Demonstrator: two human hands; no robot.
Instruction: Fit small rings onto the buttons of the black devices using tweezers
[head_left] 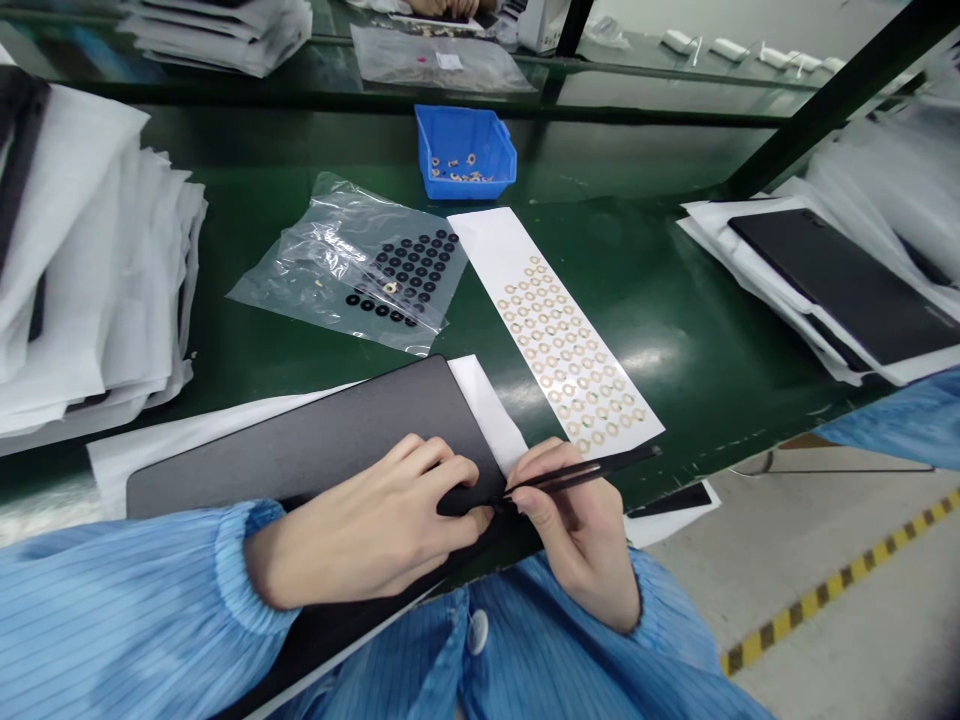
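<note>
A dark grey flat panel (315,440) lies on white foam sheet at the near edge of the green bench. My left hand (375,520) rests on its near right corner, fingers curled and pressed onto the panel's edge. My right hand (581,525) grips black tweezers (577,472), whose tips point left toward my left fingertips at the panel's corner. Just beyond lies a long white strip (559,330) covered with several small tan rings. Whatever the tweezer tips hold is too small to see.
A clear bag (352,265) holds a sheet of black round pads. A blue bin (465,150) with small ring parts stands behind. White foam sleeves (82,270) are stacked left. Another dark panel (847,285) on foam lies right. The bench edge drops to the floor at right.
</note>
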